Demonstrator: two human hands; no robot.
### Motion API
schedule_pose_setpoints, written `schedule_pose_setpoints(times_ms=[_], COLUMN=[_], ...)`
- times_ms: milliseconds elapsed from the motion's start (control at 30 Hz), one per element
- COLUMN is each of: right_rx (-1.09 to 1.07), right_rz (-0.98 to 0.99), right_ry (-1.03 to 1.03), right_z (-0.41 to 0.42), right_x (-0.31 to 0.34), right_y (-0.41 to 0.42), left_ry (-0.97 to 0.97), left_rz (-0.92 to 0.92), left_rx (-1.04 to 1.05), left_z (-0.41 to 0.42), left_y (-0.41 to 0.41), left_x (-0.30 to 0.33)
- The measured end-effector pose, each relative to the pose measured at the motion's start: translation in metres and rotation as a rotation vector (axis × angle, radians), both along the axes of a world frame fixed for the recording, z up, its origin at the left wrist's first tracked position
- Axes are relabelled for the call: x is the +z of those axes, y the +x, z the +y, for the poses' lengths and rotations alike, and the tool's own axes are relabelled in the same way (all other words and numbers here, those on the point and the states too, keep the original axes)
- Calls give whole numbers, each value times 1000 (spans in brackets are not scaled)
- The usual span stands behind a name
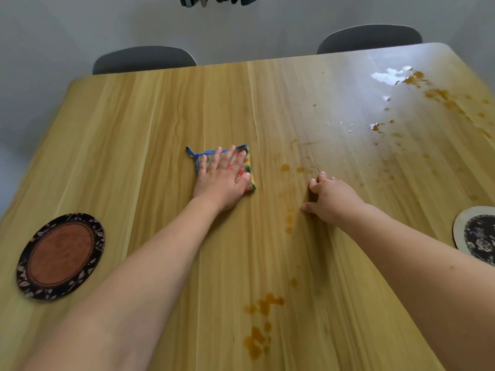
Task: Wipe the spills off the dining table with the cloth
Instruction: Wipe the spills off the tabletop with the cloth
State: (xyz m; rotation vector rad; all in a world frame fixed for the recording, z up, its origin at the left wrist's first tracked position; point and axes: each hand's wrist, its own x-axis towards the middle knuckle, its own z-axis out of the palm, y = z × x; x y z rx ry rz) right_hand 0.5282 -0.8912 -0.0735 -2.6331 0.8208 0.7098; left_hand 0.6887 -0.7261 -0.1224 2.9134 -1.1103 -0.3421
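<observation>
My left hand lies flat with spread fingers on a small folded cloth, chequered and blue-edged, near the middle of the wooden dining table. My right hand rests on the bare table to the cloth's right, fingers curled with the tips on the wood, holding nothing. Brown spill drops lie between the two hands. A bigger brown puddle sits near the front edge. More brown and clear spills spread over the far right corner.
A round dark-rimmed brown mat lies at the left front. Another round mat is cut off at the right edge. Two grey chairs stand behind the table's far edge, against a pale wall.
</observation>
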Motion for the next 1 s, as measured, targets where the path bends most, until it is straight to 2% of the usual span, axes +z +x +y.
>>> schedule_pose_setpoints(times_ms=[167, 300, 433, 500, 600, 733, 867, 1000], right_rx=[3, -7, -3, 51, 193, 306, 342, 341], right_rz=[-26, -67, -232, -260, -168, 27, 91, 119], right_ry=[0, 23, 23, 42, 68, 59, 14, -7], right_z=[-1, 2, 13, 23, 35, 39, 40, 41], right_x=[1, 3, 9, 12, 15, 14, 11, 9], right_y=[-2, -6, -31, -55, -90, -112, -104, -97], left_ry=[-14, -21, 13, 19, 27, 32, -2, -13], left_rz=[7, -16, 9, 34, 49, 40, 27, -36], left_rx=[-41, -189, -193, -121, 22, 44, 7, -166], left_z=[45, 95, 95, 80, 56, 50, 84, 136], left_y=[-80, -154, -138, -110, -81, -87, -142, -224], left_x=[-3, -7, -1, 0, 0, 3, -1, -4])
